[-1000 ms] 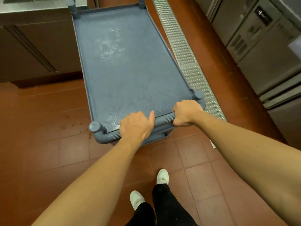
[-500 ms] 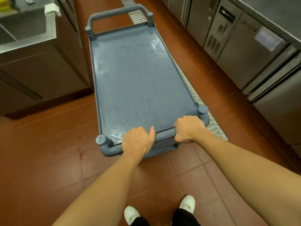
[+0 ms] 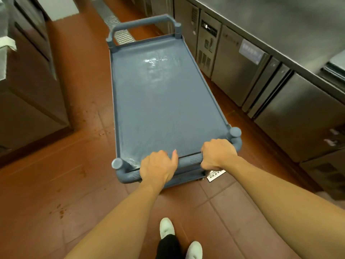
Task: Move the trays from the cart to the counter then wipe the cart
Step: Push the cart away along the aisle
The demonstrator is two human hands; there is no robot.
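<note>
A blue-grey plastic cart (image 3: 164, 101) stands lengthwise in front of me on the red tile floor. Its top shelf holds nothing and shows wet, shiny streaks near the far end. My left hand (image 3: 157, 168) grips the near handle bar (image 3: 190, 160) left of its middle. Further right on the same bar, close to the corner post, my right hand (image 3: 217, 155) is closed around it. A second handle (image 3: 143, 24) arches over the far end. Some trays (image 3: 334, 67) lie at the right edge, on the steel counter.
A steel counter (image 3: 280, 25) with fridge doors below runs along the right, close to the cart. A dark cabinet (image 3: 28, 81) with a white cloth (image 3: 7, 43) stands on the left. A metal floor drain grate (image 3: 119, 28) lies beyond the cart. My white shoes (image 3: 167, 228) are below.
The cart has swung round and rolled towards the right-hand counter; the drain grate now lies under and behind it. Both hands have kept their grip on the near handle.
</note>
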